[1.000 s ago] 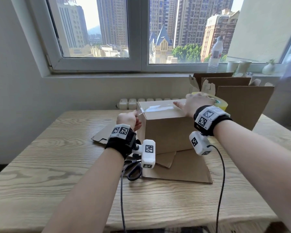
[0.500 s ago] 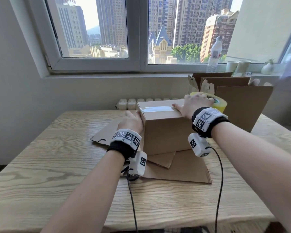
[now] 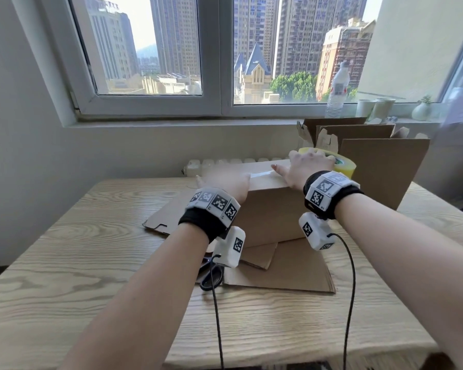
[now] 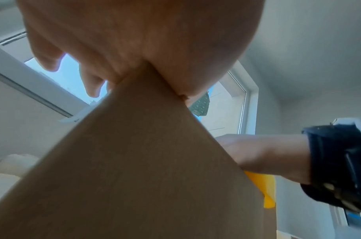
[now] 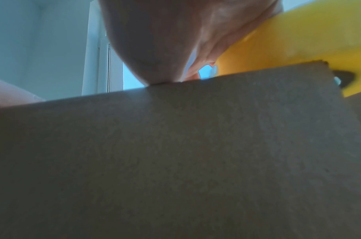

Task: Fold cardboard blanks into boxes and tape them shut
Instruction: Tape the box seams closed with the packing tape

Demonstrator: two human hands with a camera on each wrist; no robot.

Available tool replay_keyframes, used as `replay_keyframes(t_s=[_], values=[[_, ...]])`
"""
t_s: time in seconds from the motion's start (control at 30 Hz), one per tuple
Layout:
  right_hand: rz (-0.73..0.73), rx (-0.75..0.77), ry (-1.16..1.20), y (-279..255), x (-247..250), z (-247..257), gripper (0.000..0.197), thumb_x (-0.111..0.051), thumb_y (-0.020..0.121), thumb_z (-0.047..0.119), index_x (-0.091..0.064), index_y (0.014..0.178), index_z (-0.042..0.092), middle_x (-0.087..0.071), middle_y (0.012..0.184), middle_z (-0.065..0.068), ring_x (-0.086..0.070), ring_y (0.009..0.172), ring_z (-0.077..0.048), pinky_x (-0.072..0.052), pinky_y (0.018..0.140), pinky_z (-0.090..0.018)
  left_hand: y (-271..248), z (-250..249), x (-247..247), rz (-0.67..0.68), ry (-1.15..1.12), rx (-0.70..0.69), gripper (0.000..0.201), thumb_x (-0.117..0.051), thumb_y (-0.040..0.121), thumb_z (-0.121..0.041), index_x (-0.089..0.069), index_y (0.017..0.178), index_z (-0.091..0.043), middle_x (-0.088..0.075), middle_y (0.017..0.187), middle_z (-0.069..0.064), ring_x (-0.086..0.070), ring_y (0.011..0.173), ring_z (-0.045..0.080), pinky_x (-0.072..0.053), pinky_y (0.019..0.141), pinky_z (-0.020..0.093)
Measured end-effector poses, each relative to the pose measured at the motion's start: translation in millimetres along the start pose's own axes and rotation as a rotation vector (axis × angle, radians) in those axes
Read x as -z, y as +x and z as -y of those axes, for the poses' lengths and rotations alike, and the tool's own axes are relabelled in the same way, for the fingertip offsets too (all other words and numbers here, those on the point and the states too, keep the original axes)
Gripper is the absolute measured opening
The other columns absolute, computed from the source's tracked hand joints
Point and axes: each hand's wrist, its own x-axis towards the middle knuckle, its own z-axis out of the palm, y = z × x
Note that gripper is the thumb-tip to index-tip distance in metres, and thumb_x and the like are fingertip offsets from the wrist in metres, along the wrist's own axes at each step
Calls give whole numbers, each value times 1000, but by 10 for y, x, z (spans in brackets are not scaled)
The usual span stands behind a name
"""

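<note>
Head view, box: a closed brown cardboard box (image 3: 267, 209) stands on flat brown cardboard blanks (image 3: 284, 271) near the far middle of the light wooden table (image 3: 78, 263); a strip of clear tape (image 3: 261, 174) runs along its top.
Head view, left hand: the left hand (image 3: 225, 184) lies palm down on the left end of the box top, fingers stretched flat and blurred; it presses and grips nothing.
Head view, right hand: the right hand (image 3: 306, 165) rests on the right end of the top, thumb pointing inward along the tape, while its fingers reach over a yellow roll of packing tape (image 3: 344, 162) at the box's right edge. Whether those fingers curl round the roll cannot be told here.
Head view, surroundings: black-handled scissors (image 3: 210, 276) lie on the table just left of the blanks; more brown folded cartons (image 3: 380, 166) stand behind the roll; a clear plastic bottle (image 3: 338, 89) is on the windowsill.
Left wrist view: the palm sits on the box's upper corner (image 4: 144, 153), fingers (image 4: 91, 84) extended loosely past the edge, holding nothing.
Right wrist view: the heel of the hand presses the top edge of the box wall (image 5: 175, 153); the fingers (image 5: 214, 42) wrap over the yellow roll (image 5: 298, 40), gripping it.
</note>
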Motion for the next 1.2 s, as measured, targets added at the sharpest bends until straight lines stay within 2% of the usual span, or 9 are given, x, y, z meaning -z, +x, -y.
replay_keyframes(t_s=[0.1, 0.2, 0.37, 0.5, 0.6, 0.73, 0.93, 1.07, 1.2], values=[[-41, 44, 46, 19, 13, -62, 72, -18, 92, 75, -37, 139, 24, -56, 127, -22, -54, 117, -37, -44, 94, -49, 13, 30, 13, 22, 5, -17, 71, -19, 101, -56, -6, 157, -15, 2, 165, -2, 1, 152, 20, 1, 121, 50], [-97, 37, 45, 40, 2, -193, 84, -15, 88, 81, -16, 151, 26, -63, 113, -19, -64, 100, -33, -46, 80, -41, 11, 43, 18, 14, 9, -24, 73, -20, 100, -58, -5, 157, -15, 0, 165, -2, -1, 152, 19, -1, 122, 50], [-138, -38, 157, 14, -90, -453, 84, -28, 81, 86, -46, 118, 12, -68, 97, -14, -66, 91, -31, -44, 81, -40, -3, 17, 6, 22, 4, -18, 74, -21, 100, -57, 0, 157, -14, 3, 165, -2, 1, 152, 19, -1, 122, 49], [-220, -13, 201, 47, -8, -474, 85, -34, 69, 93, -53, 95, 14, -63, 84, -9, -63, 77, -28, -44, 63, -32, 20, 26, 19, 40, -8, -22, 76, -22, 100, -58, 2, 157, -14, 4, 165, -2, 1, 152, 18, -1, 122, 49], [-245, 7, 122, 105, 181, -463, 86, -31, 72, 93, -58, 84, 12, -59, 76, -6, -57, 69, -24, -39, 60, -29, 49, 66, 40, 53, -4, -48, 77, -23, 100, -59, 3, 156, -14, 3, 165, -2, 0, 152, 16, -4, 122, 49], [-247, 15, 1, 139, 442, -461, 77, -46, 75, 87, -55, 66, 11, -52, 60, -2, -49, 55, -19, -37, 59, -27, 135, 162, 75, 96, -16, -144, 77, -26, 101, -57, 4, 156, -13, 3, 165, -2, -1, 152, 15, -6, 123, 45], [-206, 50, -75, 42, 616, -524, 79, -51, 66, 91, -53, 59, 12, -52, 55, 0, -51, 52, -16, -40, 57, -24, 231, 221, 128, 158, -7, -232, 77, -30, 101, -56, 1, 157, -11, 3, 165, -2, 1, 152, 14, -5, 123, 42], [-177, 42, -130, -66, 685, -571, 84, -41, 63, 97, -55, 57, 14, -52, 54, 2, -51, 51, -14, -39, 56, -22, 190, 191, 171, 179, 9, -259, 71, -29, 105, -46, 0, 156, -5, 4, 165, 3, 3, 151, 14, 1, 121, 27], [-143, 17, -153, -169, 697, -622, 90, -27, 69, 97, -63, 62, 14, -59, 60, 2, -56, 56, -15, -40, 57, -22, 141, 147, 192, 190, 24, -280, 69, -29, 105, -44, 0, 156, -8, 4, 165, 1, 3, 151, 12, 1, 120, 27]])
